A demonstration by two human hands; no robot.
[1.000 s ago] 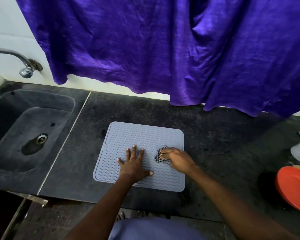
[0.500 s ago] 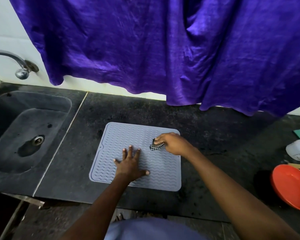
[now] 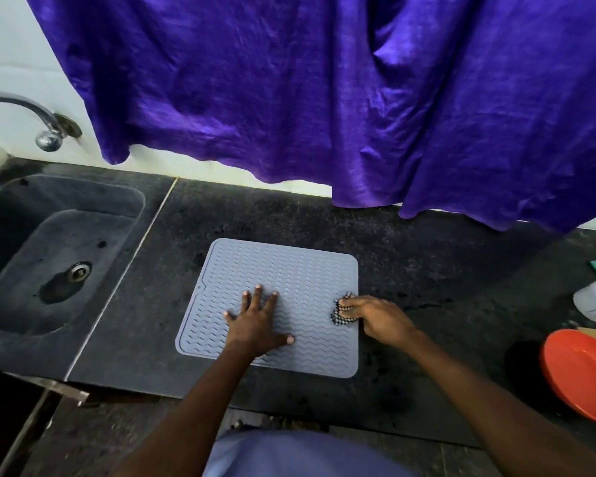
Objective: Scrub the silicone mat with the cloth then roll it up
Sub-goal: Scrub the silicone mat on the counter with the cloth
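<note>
On the dark counter (image 3: 427, 270) the grey silicone mat (image 3: 283, 270) lies flat, the left hand (image 3: 255, 325) spread wide on it, the right hand (image 3: 379, 318) bunching a checked cloth (image 3: 341, 309), mostly hidden under curled fingers, at its right edge.

The grey-blue silicone mat (image 3: 283, 287), ribbed with wavy lines, lay flat and unrolled on the tabletop (image 3: 427, 270). The checked cloth (image 3: 338, 316) sat bunched at its right edge.
</note>
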